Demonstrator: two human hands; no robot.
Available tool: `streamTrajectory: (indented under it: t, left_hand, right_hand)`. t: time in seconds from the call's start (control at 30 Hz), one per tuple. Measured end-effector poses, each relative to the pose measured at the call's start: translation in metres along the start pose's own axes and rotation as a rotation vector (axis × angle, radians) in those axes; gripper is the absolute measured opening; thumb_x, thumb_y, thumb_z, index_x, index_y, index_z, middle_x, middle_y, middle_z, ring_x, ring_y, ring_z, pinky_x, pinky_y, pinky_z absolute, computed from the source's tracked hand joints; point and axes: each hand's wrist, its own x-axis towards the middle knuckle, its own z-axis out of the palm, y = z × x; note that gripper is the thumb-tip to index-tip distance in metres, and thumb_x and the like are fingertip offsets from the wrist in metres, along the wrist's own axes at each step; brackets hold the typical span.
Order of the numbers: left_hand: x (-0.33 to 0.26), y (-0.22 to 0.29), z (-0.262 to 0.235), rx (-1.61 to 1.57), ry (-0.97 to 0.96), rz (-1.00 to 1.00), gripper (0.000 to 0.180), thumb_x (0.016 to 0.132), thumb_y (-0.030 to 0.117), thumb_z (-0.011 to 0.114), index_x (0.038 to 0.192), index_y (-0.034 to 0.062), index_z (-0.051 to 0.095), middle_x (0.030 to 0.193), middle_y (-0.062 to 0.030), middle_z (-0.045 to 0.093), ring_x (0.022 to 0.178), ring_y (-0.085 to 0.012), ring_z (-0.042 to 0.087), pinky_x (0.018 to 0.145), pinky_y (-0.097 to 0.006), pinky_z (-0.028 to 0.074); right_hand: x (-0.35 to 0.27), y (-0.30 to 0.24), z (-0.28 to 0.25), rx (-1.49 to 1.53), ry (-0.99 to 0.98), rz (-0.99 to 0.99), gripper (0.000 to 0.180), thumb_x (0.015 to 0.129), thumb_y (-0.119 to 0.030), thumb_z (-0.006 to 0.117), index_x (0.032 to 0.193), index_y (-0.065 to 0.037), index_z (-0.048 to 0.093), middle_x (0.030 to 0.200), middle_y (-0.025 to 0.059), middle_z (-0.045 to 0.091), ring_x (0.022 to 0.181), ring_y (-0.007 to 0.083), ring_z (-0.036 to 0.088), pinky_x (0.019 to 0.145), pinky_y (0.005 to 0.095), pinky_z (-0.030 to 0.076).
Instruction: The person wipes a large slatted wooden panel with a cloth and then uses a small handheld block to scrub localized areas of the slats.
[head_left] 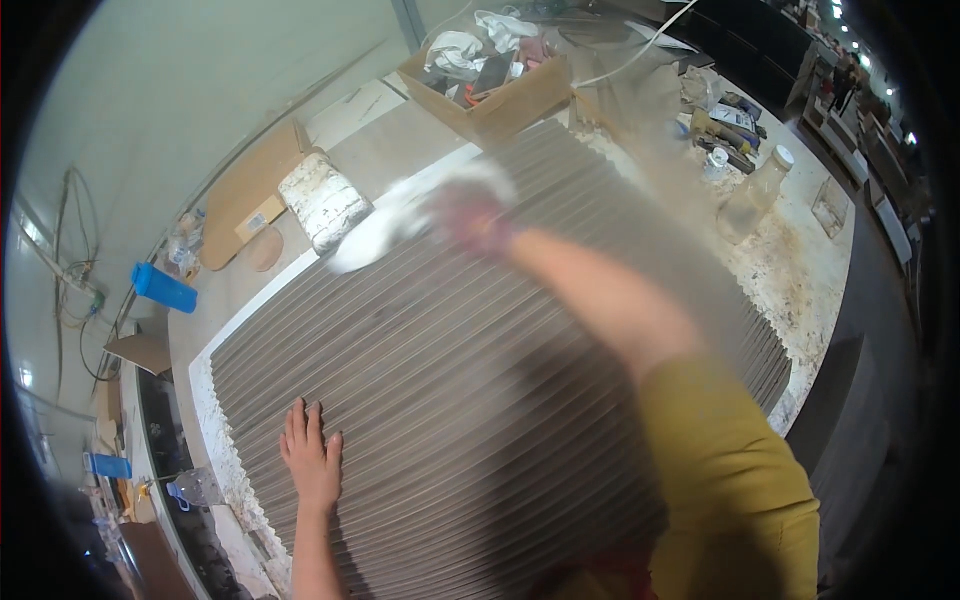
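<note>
A large grey ribbed panel (480, 400) lies flat across a white-speckled worktable (800, 270). My left hand (312, 455) rests flat on the panel's near left part, fingers spread and holding nothing. My right hand (470, 218) is stretched out to the panel's far edge and is blurred by motion. It is closed on a white cloth (390, 225) that trails to the left over the ribs. A mustard-yellow sleeve covers my right upper arm.
A white wrapped block (325, 200) lies beyond the panel's far edge. An open cardboard box (495, 80) of rags stands further back. A clear bottle (752, 195) and small tools sit at the right. A blue cylinder (163, 288) lies at the left.
</note>
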Motion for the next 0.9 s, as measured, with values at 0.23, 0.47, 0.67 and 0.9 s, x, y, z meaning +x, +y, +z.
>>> streamTrajectory:
  t: [0.23, 0.47, 0.67, 0.9]
  left_hand:
    - [0.005, 0.007, 0.000, 0.006, 0.026, 0.039, 0.052, 0.086, 0.029, 0.051, 0.134, 0.0104, 0.041, 0.145, -0.0133, 0.031, 0.133, -0.0331, 0.028, 0.107, -0.049, 0.019]
    - [0.000, 0.001, 0.004, 0.037, -0.017, -0.017, 0.052, 0.085, 0.025, 0.049, 0.134, 0.0076, 0.040, 0.146, -0.0136, 0.029, 0.134, -0.0330, 0.026, 0.108, -0.048, 0.019]
    - [0.004, 0.008, 0.001, 0.028, -0.006, 0.031, 0.052, 0.086, 0.024, 0.047, 0.135, 0.0084, 0.039, 0.146, -0.0136, 0.029, 0.134, -0.0334, 0.026, 0.108, -0.047, 0.019]
    - [0.003, 0.009, 0.002, 0.037, 0.004, 0.040, 0.053, 0.087, 0.024, 0.046, 0.137, 0.0090, 0.038, 0.147, -0.0131, 0.029, 0.134, -0.0334, 0.026, 0.108, -0.047, 0.018]
  right_hand:
    - [-0.041, 0.125, -0.172, -0.196, -0.022, 0.811, 0.029, 0.088, -0.029, 0.048, 0.099, -0.007, 0.063, 0.095, 0.0186, 0.065, 0.087, 0.0329, 0.064, 0.074, 0.0429, 0.051]
    - [-0.071, -0.026, -0.105, -0.112, 0.102, -0.266, 0.029, 0.082, -0.031, 0.056, 0.105, -0.015, 0.061, 0.102, 0.0030, 0.063, 0.096, 0.0255, 0.059, 0.083, 0.0362, 0.046]
    - [-0.108, 0.155, -0.200, -0.008, -0.139, 0.830, 0.028, 0.084, -0.013, 0.050, 0.108, -0.010, 0.064, 0.100, 0.0186, 0.065, 0.093, 0.0342, 0.063, 0.083, 0.0412, 0.049]
    - [-0.106, 0.035, -0.291, 0.601, 0.231, 0.451, 0.038, 0.092, -0.012, 0.040, 0.128, -0.013, 0.051, 0.130, 0.0116, 0.051, 0.113, 0.0261, 0.055, 0.096, 0.0371, 0.045]
